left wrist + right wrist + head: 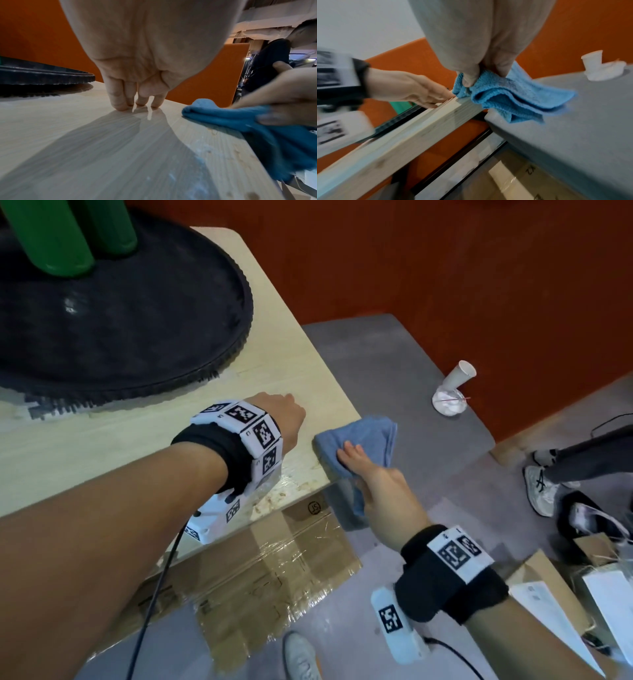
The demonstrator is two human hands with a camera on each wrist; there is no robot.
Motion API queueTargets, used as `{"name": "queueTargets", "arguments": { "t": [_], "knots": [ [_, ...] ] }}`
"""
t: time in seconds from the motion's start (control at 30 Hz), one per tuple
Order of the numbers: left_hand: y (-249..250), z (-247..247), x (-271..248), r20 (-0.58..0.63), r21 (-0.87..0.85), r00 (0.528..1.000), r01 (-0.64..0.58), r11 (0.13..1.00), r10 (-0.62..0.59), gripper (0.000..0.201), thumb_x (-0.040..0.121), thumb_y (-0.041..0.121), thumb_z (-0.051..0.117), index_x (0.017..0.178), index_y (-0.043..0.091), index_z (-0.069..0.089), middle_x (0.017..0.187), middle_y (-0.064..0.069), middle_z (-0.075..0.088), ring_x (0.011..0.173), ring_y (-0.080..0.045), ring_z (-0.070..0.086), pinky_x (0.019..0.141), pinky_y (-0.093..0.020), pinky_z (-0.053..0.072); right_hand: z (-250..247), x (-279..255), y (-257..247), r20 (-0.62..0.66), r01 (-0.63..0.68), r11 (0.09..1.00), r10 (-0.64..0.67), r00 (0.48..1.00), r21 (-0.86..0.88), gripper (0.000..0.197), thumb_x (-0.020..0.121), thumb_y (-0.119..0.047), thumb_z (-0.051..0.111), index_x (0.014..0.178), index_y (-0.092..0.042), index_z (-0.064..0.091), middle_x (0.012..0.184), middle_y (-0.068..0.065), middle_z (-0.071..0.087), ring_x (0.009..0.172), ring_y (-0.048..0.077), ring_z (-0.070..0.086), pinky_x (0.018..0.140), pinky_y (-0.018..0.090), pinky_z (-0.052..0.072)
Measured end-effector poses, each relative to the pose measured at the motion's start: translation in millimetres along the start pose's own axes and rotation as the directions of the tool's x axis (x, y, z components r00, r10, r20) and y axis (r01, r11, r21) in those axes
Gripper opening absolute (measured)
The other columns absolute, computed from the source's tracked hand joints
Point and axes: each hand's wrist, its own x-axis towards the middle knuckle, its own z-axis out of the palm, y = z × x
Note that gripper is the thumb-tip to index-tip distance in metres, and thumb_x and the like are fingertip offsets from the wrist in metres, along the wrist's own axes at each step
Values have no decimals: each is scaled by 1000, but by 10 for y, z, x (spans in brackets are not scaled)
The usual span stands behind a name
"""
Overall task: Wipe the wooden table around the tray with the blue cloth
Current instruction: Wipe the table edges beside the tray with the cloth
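Observation:
The blue cloth (371, 433) lies folded over the right corner of the light wooden table (102, 446), partly hanging off the edge. My right hand (363, 470) pinches it between thumb and fingers; the right wrist view shows the cloth (513, 97) bunched in that grip. My left hand (286, 412) rests fingertips-down on the wood just left of the cloth, holding nothing; its fingers (120, 100) touch the table (85, 142). The round black tray (154, 330) sits behind the left hand, with green bottles (51, 237) standing on it.
A lower grey surface (394, 361) adjoins the table's right side, with a tipped paper cup (459, 376) on a white bowl. A film-wrapped cardboard box (274, 570) sits under the table edge. Another person's shoes (541, 487) and paper bags (582, 587) are on the floor at right.

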Motion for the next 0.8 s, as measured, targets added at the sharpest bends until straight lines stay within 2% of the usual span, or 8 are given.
{"name": "queueTargets", "arguments": {
  "t": [0.07, 0.17, 0.3, 0.43, 0.57, 0.67, 0.73, 0.8],
  "knots": [
    [-16, 12, 14, 7, 17, 1000, -15, 1000, 15, 28, 94, 13, 39, 119, 7, 52, 117, -15, 50, 96, -35, 58, 82, -41, 51, -6, -27, -12, 33, 4, 1000, -4, 999, -21, 72, 86, 16, 49, 147, -18, 32, 151, -14, 17, 143, 2, 12, 115, 15, 8],
    [2, 10, 30, 5, 51, 1000, 0, 999, 0, 28, 96, 14, 39, 119, 7, 53, 134, -18, 45, 98, -35, 59, 75, -35, 48, -43, 189, 26, -80, -26, 999, 25, 996, -18, 62, 91, 14, 40, 145, -17, 38, 156, -5, 25, 145, 8, 17, 119, 26, 13],
    [9, 16, 57, 20, 56, 1000, 9, 998, -10, 28, 95, 14, 40, 119, 8, 51, 144, -19, 36, 104, -36, 57, 74, -35, 44, 151, 78, -179, -82, -41, 998, 38, 996, -40, 66, 87, 18, 41, 146, -12, 34, 158, 1, 21, 147, 14, 11, 111, 14, 5],
    [-13, 21, 63, 24, 91, 1000, -16, 996, 14, 26, 97, 14, 38, 119, 9, 49, 143, -20, 36, 102, -37, 57, 70, -35, 41, 181, -46, -213, -18, 6, 1000, -7, 1000, -11, 73, 85, 17, 47, 148, -16, 31, 158, -2, 20, 142, 2, 6, 110, 11, 5],
    [-28, 6, 69, 38, 81, 999, -11, 997, 8, 28, 97, 15, 38, 121, 8, 51, 145, -18, 35, 106, -37, 57, 76, -35, 45, 95, 153, -223, -138, -93, 995, 87, 987, -36, 69, 84, 20, 44, 145, -10, 35, 158, 4, 21, 147, 19, 17, 118, 31, 18],
    [-38, 3, 54, 51, 68, 998, -31, 997, 28, 27, 94, 11, 40, 118, 8, 52, 144, -19, 35, 104, -37, 57, 77, -36, 47, 203, 49, -443, -51, -94, 992, 90, 995, -85, 65, 84, 18, 45, 144, -6, 34, 159, 4, 15, 147, 23, 14, 116, 35, 19],
    [-37, -19, 33, 58, 67, 997, -47, 997, 43, 27, 91, 9, 43, 116, 8, 52, 142, -20, 36, 103, -36, 57, 77, -37, 47, 260, -41, -499, -15, -45, 994, 44, 999, -102, 67, 85, 15, 48, 145, -10, 33, 159, 0, 16, 146, 20, 15, 116, 32, 20],
    [-37, -24, 12, 48, 73, 997, -60, 995, 57, 26, 93, 12, 43, 116, 7, 51, 133, -19, 41, 100, -36, 56, 73, -36, 43, 217, -3, -424, -63, -20, 998, 16, 998, -57, 66, 86, 15, 47, 145, -14, 37, 158, -2, 23, 146, 14, 18, 113, 17, 12]
  ]
}}
